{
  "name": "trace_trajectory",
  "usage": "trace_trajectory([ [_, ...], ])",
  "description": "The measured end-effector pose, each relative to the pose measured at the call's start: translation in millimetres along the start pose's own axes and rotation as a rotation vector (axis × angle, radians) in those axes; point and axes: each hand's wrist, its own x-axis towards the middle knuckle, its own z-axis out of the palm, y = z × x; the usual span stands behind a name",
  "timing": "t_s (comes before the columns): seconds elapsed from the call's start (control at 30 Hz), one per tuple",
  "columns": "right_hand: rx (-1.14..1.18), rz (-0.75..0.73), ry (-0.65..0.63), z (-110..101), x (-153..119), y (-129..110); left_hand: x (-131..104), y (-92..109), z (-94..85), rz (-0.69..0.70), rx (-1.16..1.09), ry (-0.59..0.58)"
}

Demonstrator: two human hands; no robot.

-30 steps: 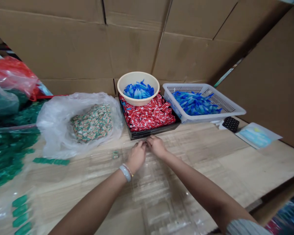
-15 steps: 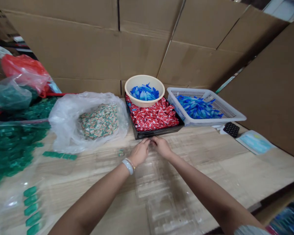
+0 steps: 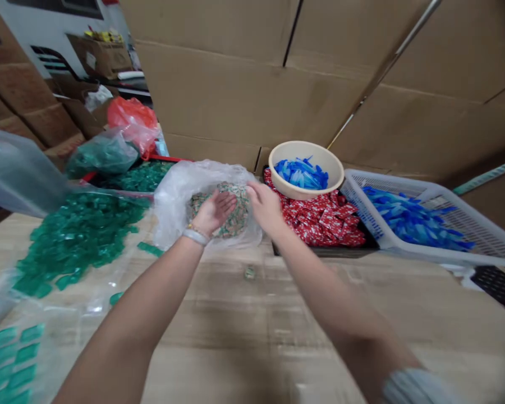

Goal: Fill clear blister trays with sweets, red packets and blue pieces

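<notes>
My left hand [image 3: 215, 212] is over the mouth of a clear plastic bag [image 3: 172, 193], palm turned up and fingers stretched out, with nothing seen in it. Inside the bag lie many small green, white and tan packets [image 3: 231, 224]. My right hand [image 3: 266, 207] is at the bag's right rim, its fingers pointing to the packets and slightly apart; I see nothing held in it. One small packet [image 3: 249, 272] lies alone on the table, in front of the bag.
Right of the bag stands a black tray of red packets [image 3: 328, 221], a cream bowl [image 3: 336, 160] of blue pieces on it. Further right is a white basket [image 3: 408, 247] with blue pieces. Green pieces [image 3: 84, 235] are heaped left. Cardboard [image 3: 219, 95] walls the back.
Both hands have left the table spot before the black tray and moved left to the bag. My left hand has turned palm up. The view has swung left.
</notes>
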Motion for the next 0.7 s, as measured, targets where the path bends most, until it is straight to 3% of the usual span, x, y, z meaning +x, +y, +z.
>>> trace_trajectory([
  [0.07,0.132,0.01,-0.043,45.1,38.8,-0.9,18.5,29.4,-6.0,-0.041,-0.071,-0.028],
  [0.13,0.162,0.055,-0.199,71.7,63.7,8.2,24.9,50.6,-13.9,0.021,-0.003,-0.071],
  [0.2,0.11,0.119,-0.204,81.0,78.1,18.1,26.5,61.3,-22.0,0.078,0.081,-0.06],
  [0.27,0.107,0.091,-0.11,82.5,87.0,24.8,31.1,62.0,-25.9,0.056,0.144,-0.004],
  [0.33,0.138,-0.001,-0.094,82.6,94.9,33.0,42.0,56.0,-26.3,0.054,0.201,-0.021],
  [0.43,0.02,0.035,-0.211,79.8,110.2,60.3,67.9,39.5,-32.6,0.262,0.42,-0.085],
  [0.5,-0.113,0.135,-0.282,75.9,120.6,85.7,87.9,23.8,-42.5,0.382,0.718,0.002],
  [0.57,-0.195,0.174,-0.339,73.7,126.9,108.1,106.8,5.3,-51.7,0.411,0.982,0.113],
  [0.7,-0.277,0.137,-0.422,76.8,124.3,131.5,128.8,-26.9,-55.6,0.397,1.166,0.143],
])
